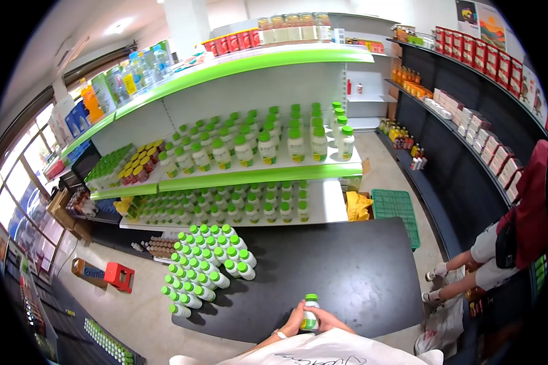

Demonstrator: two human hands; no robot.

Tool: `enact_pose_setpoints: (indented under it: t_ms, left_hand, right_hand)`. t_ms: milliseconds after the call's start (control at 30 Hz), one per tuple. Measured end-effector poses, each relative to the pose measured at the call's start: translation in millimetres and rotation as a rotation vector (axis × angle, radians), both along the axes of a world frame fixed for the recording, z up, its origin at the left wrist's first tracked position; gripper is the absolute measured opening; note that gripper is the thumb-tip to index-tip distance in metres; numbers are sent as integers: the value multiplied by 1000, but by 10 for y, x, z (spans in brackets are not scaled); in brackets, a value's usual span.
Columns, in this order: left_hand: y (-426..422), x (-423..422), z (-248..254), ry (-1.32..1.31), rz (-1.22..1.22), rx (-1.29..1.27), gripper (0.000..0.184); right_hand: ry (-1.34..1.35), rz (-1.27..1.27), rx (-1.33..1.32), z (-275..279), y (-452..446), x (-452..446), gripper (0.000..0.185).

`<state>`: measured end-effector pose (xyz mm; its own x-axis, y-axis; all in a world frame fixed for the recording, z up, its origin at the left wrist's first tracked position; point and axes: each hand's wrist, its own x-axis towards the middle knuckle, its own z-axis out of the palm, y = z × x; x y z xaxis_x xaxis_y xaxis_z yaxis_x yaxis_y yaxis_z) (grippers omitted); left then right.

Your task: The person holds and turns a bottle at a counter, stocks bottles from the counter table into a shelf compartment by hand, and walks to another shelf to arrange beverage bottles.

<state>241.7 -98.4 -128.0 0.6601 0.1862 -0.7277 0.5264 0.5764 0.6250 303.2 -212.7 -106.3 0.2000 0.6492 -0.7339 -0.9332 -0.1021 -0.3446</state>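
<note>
Close to my body, at the near edge of a dark table (341, 261), I hold a white bottle (310, 309) with a green cap and a green lower label. My left hand (294, 319) wraps its left side, and a white band circles that wrist. From the right, my right hand (329, 320) closes around the same bottle. The bottle stands roughly upright, its cap showing above my fingers. Many matching bottles (201, 264) stand packed together on the table's left part.
Beyond the table, a shelf unit (256, 173) carries rows of similar bottles. Dark shelves (469, 134) with boxes line the right wall. A person in a red top (526, 213) stands at right beside plastic bags (441, 328). A green crate (396, 213) and a red stool (120, 277) are on the floor.
</note>
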Motion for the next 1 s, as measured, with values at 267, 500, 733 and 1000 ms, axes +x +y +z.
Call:
enact_pose_setpoints:
  t_ms: [267,500,733,1000]
  left_hand:
    - [14,-19,-60,2,-26,1,55]
    - [5,-41,-84,-37,-3,7,53]
    - [11,-43,-110,-12,6,-17,52]
    - [26,-49,-119,-15,-36,-18,50]
  right_hand:
    - [27,18,40,-2,-24,-18,41]
    - [14,-4,10,34,-25,-30,40]
    - [28,1,41,-81,-19,-31,40]
    - [41,27,11,-43,-29,-20,41]
